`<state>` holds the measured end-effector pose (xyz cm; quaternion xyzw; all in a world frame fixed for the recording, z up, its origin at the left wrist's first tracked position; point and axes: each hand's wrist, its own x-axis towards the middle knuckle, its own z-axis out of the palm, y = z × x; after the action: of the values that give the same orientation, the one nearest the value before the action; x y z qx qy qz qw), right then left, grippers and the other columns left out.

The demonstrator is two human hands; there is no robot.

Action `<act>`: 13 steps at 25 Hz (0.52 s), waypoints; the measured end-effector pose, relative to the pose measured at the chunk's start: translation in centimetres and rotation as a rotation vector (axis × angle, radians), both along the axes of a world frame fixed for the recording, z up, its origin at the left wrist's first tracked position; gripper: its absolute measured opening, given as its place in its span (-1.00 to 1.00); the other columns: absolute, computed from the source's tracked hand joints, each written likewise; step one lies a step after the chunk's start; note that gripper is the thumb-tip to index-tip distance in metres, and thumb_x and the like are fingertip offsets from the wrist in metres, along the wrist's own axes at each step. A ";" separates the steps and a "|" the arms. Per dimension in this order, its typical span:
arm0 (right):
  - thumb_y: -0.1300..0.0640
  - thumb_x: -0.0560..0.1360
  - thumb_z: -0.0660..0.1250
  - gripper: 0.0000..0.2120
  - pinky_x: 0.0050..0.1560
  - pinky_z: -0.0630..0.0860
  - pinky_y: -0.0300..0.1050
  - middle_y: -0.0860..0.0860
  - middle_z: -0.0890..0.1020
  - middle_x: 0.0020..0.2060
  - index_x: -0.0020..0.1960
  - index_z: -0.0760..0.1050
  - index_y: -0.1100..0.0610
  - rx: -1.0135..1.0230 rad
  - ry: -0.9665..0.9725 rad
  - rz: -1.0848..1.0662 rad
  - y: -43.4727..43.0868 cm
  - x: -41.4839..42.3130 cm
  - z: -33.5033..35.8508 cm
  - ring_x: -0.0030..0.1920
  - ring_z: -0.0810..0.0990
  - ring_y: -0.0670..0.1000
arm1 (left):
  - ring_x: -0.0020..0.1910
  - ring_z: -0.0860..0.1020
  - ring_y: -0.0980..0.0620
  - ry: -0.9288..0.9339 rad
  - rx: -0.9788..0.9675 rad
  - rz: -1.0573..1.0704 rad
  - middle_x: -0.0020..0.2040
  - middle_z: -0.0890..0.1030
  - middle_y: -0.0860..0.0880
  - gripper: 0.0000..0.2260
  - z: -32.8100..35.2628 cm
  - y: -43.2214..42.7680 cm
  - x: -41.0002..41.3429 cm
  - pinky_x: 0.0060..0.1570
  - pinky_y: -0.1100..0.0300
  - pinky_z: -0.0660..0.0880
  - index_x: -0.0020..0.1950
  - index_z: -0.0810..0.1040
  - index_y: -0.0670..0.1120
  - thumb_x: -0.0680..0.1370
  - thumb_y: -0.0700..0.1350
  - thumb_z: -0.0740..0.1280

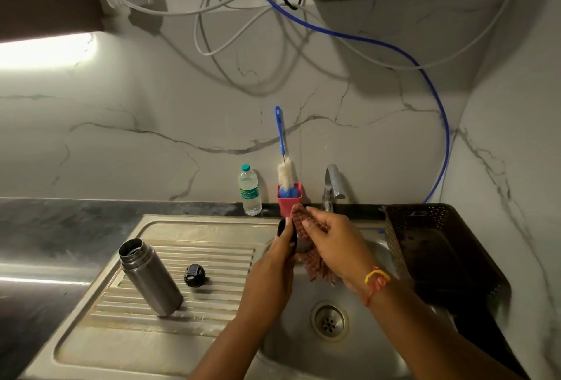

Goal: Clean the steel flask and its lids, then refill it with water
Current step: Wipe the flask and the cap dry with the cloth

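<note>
Fingers of our left hand point(271, 261) curl round the black lid point(283, 228), held over the left edge of the sink basin point(358, 297). Our right hand point(331, 240) pinches a red checked cloth point(315, 264) against it. We judge this the lid-scrubbing step: turn the lid slowly and work the cloth inside its rim.

On the drainboard point(212, 255) the steel flask point(150, 278) stands open near the left edge, with the smaller black cap point(194, 275) just beside it. Along the back edge stand a water bottle point(249, 190), a bottle brush point(284, 171) in its red cup point(289, 202), and the tap point(332, 185) — close above our hands. A dark basket point(431, 246) crowds the basin's right edge.
</note>
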<state>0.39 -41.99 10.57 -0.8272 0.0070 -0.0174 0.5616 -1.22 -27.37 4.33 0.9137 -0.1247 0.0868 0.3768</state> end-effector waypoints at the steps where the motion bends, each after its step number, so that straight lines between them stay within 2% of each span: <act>1: -0.03 0.63 0.23 -0.60 0.23 0.56 -0.07 -0.06 0.58 0.26 0.46 0.40 -0.05 -0.028 -0.019 0.003 0.0 0.2 0.1 0.24 0.55 -0.03 | 0.20 0.39 0.29 -0.008 0.000 -0.009 0.45 0.50 -0.01 -0.32 -0.1 0.0 -0.2 -0.05 0.73 0.24 0.45 -0.18 0.40 0.70 -0.18 0.21; 3: -0.04 0.64 0.21 -0.66 0.22 0.58 0.02 -0.02 0.62 0.19 0.39 0.47 -0.06 0.045 0.043 0.028 -0.4 0.7 0.3 0.18 0.59 0.00 | 0.24 0.39 0.30 -0.022 -0.012 -0.029 0.46 0.50 0.00 -0.34 -0.3 0.0 -0.6 0.01 0.73 0.23 0.48 -0.14 0.39 0.70 -0.15 0.22; 6: -0.03 0.59 0.30 -0.72 0.18 0.57 0.25 0.15 0.70 0.05 0.21 0.61 0.06 0.530 0.322 0.054 -1.2 1.4 0.4 0.10 0.67 0.18 | 0.14 0.46 0.42 -0.092 -0.056 -0.084 0.39 0.56 -0.02 -0.35 -0.9 -0.4 -1.0 0.08 0.66 0.31 0.56 -0.04 0.32 0.68 -0.13 0.26; 8: -0.01 0.57 0.33 -0.68 0.21 0.53 0.29 0.24 0.68 0.08 0.20 0.61 0.16 0.766 0.462 0.062 -1.3 1.2 -0.2 0.14 0.65 0.26 | 0.13 0.50 0.37 -0.134 -0.072 -0.098 0.39 0.54 0.01 -0.26 -1.0 -0.2 -0.8 0.09 0.63 0.35 0.58 -0.06 0.39 0.66 -0.17 0.30; 9: 0.00 0.57 0.33 -0.66 0.23 0.52 0.28 0.26 0.66 0.11 0.22 0.60 0.19 0.841 0.507 0.054 -1.2 1.1 -0.6 0.17 0.63 0.27 | 0.20 0.51 0.29 -0.155 -0.042 -0.109 0.40 0.51 0.04 -0.20 -1.0 0.0 -0.6 0.15 0.58 0.38 0.57 -0.10 0.44 0.65 -0.16 0.32; 11: 0.01 0.58 0.32 -0.65 0.28 0.49 0.24 0.28 0.65 0.14 0.24 0.59 0.22 0.938 0.570 0.030 -1.2 1.0 -1.2 0.19 0.62 0.27 | 0.38 0.45 0.13 -0.187 0.067 -0.158 0.50 0.39 0.09 -0.13 -0.8 0.7 0.0 0.34 0.37 0.41 0.59 -0.15 0.39 0.61 -0.12 0.39; 13: 0.05 0.58 0.33 -0.66 0.30 0.48 0.24 0.28 0.65 0.13 0.24 0.59 0.25 0.922 0.576 0.021 -1.3 1.0 -1.2 0.19 0.62 0.26 | 0.54 0.21 0.08 -0.172 0.166 -0.174 0.54 0.21 0.17 -0.19 -0.4 1.2 0.3 0.49 0.21 0.23 0.58 -0.13 0.30 0.60 -0.09 0.39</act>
<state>1.41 -43.33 9.37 -0.4663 0.1593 0.2203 0.8418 -0.88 -26.16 3.96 0.9166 -0.2422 0.1212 0.2941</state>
